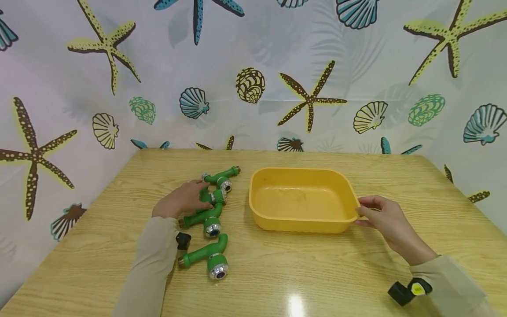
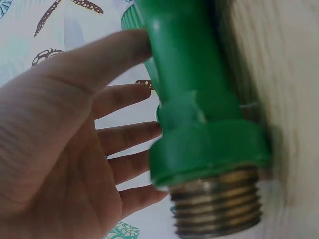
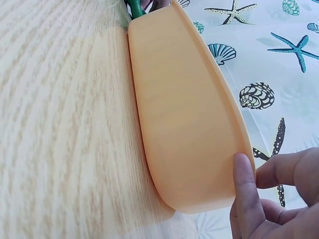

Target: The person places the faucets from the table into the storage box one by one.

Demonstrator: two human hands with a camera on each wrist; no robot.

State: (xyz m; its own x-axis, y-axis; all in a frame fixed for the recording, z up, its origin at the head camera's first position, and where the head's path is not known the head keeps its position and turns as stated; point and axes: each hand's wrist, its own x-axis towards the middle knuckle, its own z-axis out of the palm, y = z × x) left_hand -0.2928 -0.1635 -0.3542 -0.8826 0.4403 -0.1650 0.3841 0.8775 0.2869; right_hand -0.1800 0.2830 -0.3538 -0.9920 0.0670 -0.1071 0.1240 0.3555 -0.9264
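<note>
No readable text, labels or numbers — none anywhere.

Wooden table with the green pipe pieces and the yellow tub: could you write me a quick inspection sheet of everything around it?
Surface: light wood-grain table, glossy, with a light glare near the front edge.
Job's things: four green plastic pipe fittings with metal threaded ends in a row; an empty yellow plastic rectangular tub beside them.
Clutter: nothing seen.
Grips: left hand rests open on the fittings; right hand pinches the tub's right rim.
Cables: nothing seen; a small black device sits on each wrist.
Surroundings: a white curtain printed with starfish and shells.
</note>
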